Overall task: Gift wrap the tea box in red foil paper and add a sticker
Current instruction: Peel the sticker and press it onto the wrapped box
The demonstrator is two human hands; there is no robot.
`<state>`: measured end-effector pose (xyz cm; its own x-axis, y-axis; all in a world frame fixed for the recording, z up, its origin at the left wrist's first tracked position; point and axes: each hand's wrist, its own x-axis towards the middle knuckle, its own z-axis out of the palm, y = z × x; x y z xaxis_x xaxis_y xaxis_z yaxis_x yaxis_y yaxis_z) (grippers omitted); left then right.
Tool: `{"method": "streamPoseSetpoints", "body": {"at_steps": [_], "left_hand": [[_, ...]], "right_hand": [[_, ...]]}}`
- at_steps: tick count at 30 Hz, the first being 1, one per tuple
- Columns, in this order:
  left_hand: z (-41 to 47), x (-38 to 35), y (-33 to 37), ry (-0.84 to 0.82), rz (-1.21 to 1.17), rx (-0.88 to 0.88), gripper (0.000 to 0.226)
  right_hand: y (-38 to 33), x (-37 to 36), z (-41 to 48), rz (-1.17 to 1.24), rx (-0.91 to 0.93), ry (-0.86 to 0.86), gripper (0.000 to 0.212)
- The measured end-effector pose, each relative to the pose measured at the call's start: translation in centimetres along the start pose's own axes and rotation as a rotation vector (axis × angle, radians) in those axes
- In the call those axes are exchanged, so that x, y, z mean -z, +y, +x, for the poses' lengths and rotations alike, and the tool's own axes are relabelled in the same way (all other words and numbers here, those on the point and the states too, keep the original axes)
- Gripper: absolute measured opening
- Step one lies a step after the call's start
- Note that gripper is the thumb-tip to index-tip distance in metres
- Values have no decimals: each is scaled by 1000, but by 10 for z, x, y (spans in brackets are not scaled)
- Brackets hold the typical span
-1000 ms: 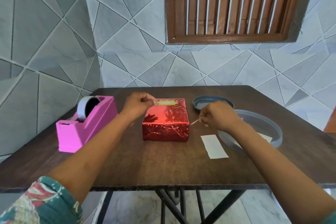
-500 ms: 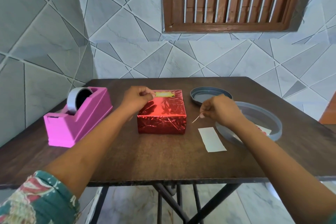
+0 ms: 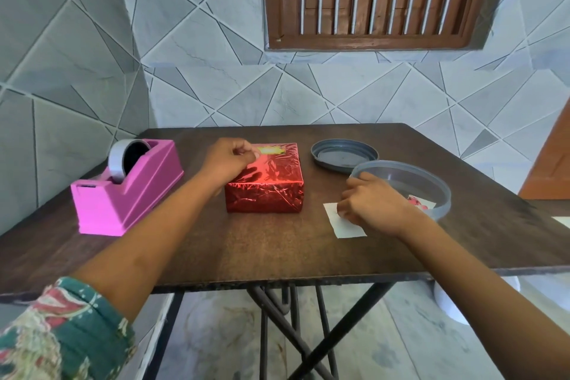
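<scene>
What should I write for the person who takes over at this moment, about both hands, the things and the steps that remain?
Left hand: fingers curled, pinching the left end of the gold sticker, which lies on top of the wrapped box near its far edge.
Right hand: curled, down on the white paper slip beside the clear tub; whether it holds anything I cannot tell.
Done: the box is fully covered in red foil. The pink tape dispenser stands to its left, the lid beyond the tub.
Left: press the sticker flat and let go; probably clear the slip.
</scene>
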<state>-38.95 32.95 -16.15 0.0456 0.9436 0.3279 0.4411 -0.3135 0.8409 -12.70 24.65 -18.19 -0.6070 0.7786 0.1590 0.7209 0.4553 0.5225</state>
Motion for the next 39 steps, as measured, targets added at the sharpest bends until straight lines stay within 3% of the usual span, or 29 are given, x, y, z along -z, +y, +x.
{"method": "streamPoseSetpoints", "body": {"at_steps": [9, 14, 17, 21, 24, 31, 39], "left_hand": [[-4, -4, 3, 18, -23, 35, 8], [-2, 3, 8, 30, 1, -1, 7], [3, 10, 10, 37, 15, -11, 11], [7, 16, 9, 51, 138, -32, 14], [15, 19, 9, 53, 278, -74, 26], [34, 2, 17, -385, 557, -30, 49], [50, -7, -13, -510, 802, -16, 51]], "right_hand": [[3, 4, -14, 265, -101, -121, 38], [13, 6, -6, 470, -241, 85, 23], [16, 16, 7, 499, -283, 124, 18], [4, 32, 39, 573, -397, 231, 28], [-9, 38, 75, 736, -385, 147, 41], [-18, 17, 148, 798, -342, -159, 55], [-16, 5, 158, 618, -347, -246, 56]]}}
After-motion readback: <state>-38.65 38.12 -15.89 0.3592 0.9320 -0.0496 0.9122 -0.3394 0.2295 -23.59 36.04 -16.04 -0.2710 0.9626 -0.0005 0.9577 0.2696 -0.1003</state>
